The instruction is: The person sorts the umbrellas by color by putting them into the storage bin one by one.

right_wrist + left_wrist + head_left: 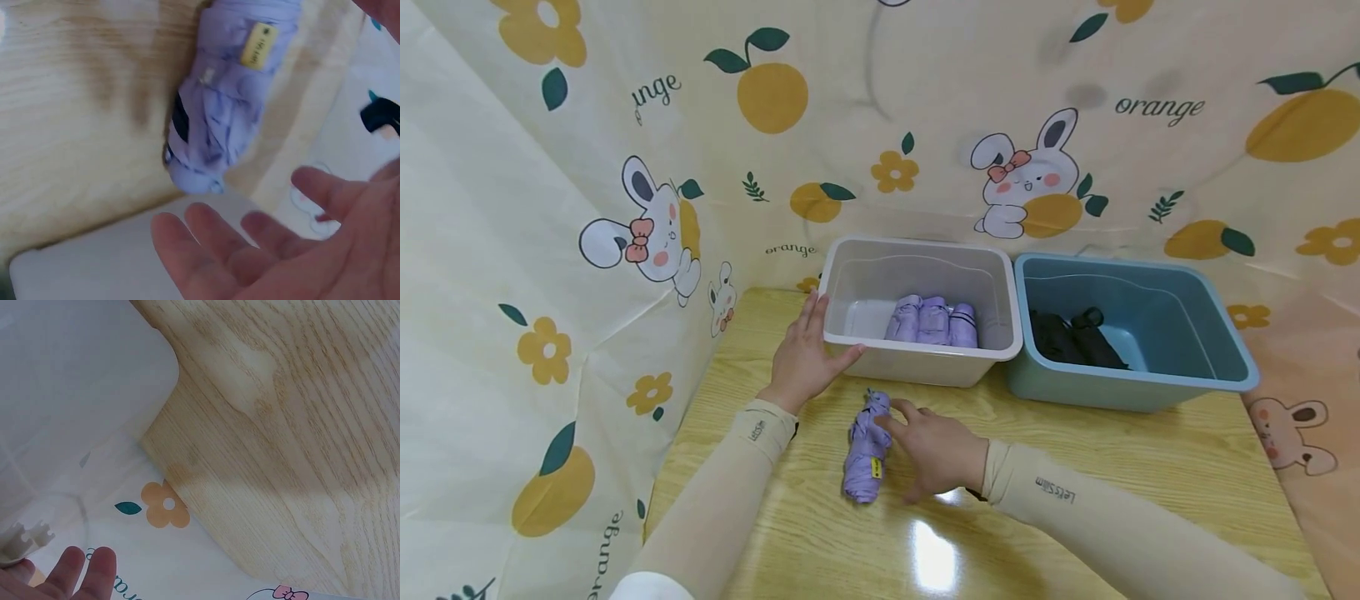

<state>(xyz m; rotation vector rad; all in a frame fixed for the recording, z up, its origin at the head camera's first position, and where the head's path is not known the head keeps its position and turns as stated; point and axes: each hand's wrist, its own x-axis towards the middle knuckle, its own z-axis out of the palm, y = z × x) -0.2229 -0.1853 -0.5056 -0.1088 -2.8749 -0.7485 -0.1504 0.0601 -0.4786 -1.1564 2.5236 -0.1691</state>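
A folded purple umbrella [867, 450] with a yellow tag lies on the wooden table in front of the white bin [917, 367]. Just right of it is my right hand [936, 450], fingers spread and slightly bent; in the right wrist view, a gap shows between the fingers [237, 250] and the umbrella [231, 94]. At the white bin's front left corner, my left hand [808, 358] rests on the rim, its fingers extended along the left side and its thumb at the front. Inside that bin, 3 purple umbrellas [933, 321] lie side by side on the right.
A blue bin [1135, 392] stands against the right side of the white one, with black folded umbrellas [1071, 340] in its left part. Behind both bins and along the left hangs a cloth [865, 83] printed with oranges and rabbits. Light glares off the table [820, 533] near the front.
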